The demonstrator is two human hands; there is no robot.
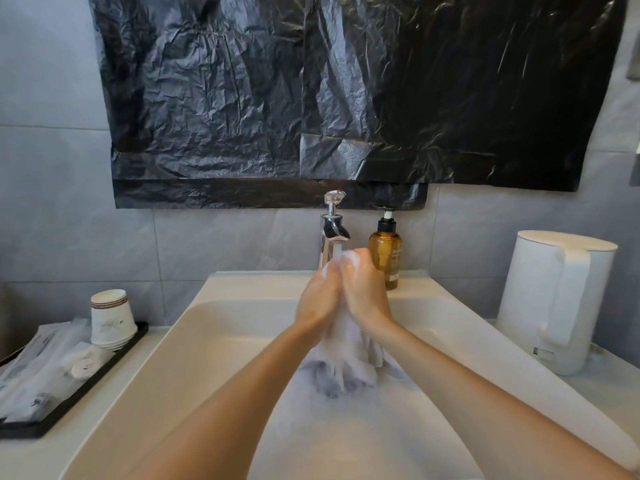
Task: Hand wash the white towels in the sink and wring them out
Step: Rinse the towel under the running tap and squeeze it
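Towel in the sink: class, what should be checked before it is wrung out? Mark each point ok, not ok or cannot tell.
1. Left hand and right hand both grip the towel: ok.
2. Towel hangs inside the sink: ok.
3. Tap shut off: cannot tell; water seems to fall on the towel's top.
4. Soap rinsed out of the towel: cannot tell.
5. Bottle upright behind the right hand: ok.
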